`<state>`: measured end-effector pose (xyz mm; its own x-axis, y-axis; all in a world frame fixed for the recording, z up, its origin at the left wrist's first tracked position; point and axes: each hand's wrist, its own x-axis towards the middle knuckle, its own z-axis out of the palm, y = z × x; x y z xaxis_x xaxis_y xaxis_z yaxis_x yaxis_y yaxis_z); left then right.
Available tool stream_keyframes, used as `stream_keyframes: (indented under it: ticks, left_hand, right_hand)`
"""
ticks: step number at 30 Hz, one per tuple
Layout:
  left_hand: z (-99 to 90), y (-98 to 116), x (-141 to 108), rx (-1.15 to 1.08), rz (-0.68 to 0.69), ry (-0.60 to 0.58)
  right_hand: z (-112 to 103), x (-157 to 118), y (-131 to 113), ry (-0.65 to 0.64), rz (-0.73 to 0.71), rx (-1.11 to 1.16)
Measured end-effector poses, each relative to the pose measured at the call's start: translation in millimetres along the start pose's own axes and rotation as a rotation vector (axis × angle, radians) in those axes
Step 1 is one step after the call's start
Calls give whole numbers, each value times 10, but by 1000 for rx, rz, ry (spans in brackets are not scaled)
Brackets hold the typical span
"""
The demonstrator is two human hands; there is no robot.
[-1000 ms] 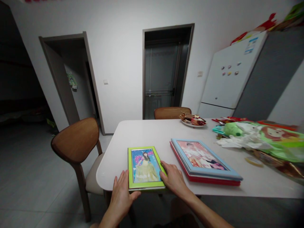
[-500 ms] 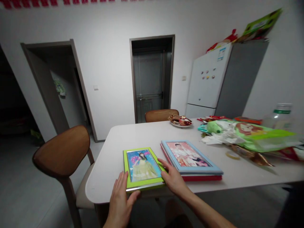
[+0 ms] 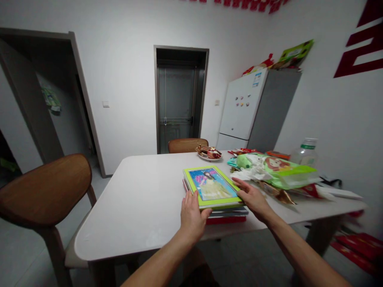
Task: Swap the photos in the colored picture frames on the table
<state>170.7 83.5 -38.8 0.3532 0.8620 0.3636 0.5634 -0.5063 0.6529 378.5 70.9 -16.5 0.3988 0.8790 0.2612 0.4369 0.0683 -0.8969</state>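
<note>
Both hands hold a lime-green picture frame (image 3: 214, 186) by its two sides; its picture is of a figure in a pale yellow dress on blue and pink. My left hand (image 3: 192, 215) grips the near left corner, thumb along the front edge. At the right edge, my right hand (image 3: 253, 198) has its fingers against the side. Directly beneath is a stack of frames (image 3: 229, 219), with grey-blue and red edges showing. The green frame covers the stack's top, and I cannot tell whether its whole underside rests there.
The white table (image 3: 143, 191) carries a plate of wrapped snacks (image 3: 208, 153) at the back. To the right lie a green plastic bag (image 3: 287, 171), crumpled tissue and a clear jar (image 3: 305, 152). A wooden chair (image 3: 50, 191) stands at the left, another (image 3: 187, 145) behind.
Both hands have carried the green frame rightward from the table's near edge to over the stack, which it now covers. The camera has turned to the right.
</note>
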Motion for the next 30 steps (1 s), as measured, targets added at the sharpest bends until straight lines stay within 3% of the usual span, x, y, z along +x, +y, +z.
stream_keyframes:
  ticks: [4,8,10,13,18,23,30]
  left_hand:
    - [154,-58,18,-12,-49,-77]
    - [173,-108,-29,-38,-38,-95]
    - [179,-157,-65,-81,-37,-108]
    - [147,-315,-101,-138,-57,-69]
    - [-168,-791,-31,-120,-121,39]
    - [-634,-1265,116,-62,-212,91]
    - [-1013,-1613,222,-25,-318,177]
  right_hand:
    - [14,81,250,-47,43,-25]
    - [74,52,469,34,163,-37]
    - [108,15,524,49,218,-7]
    - [250,-39,498,-27,201,58]
    - [842,-28,235,-164,83,96]
    - [1501,108,-83,-143,-57,-64]
    - [2054,281,-313,-150,-128,-136]
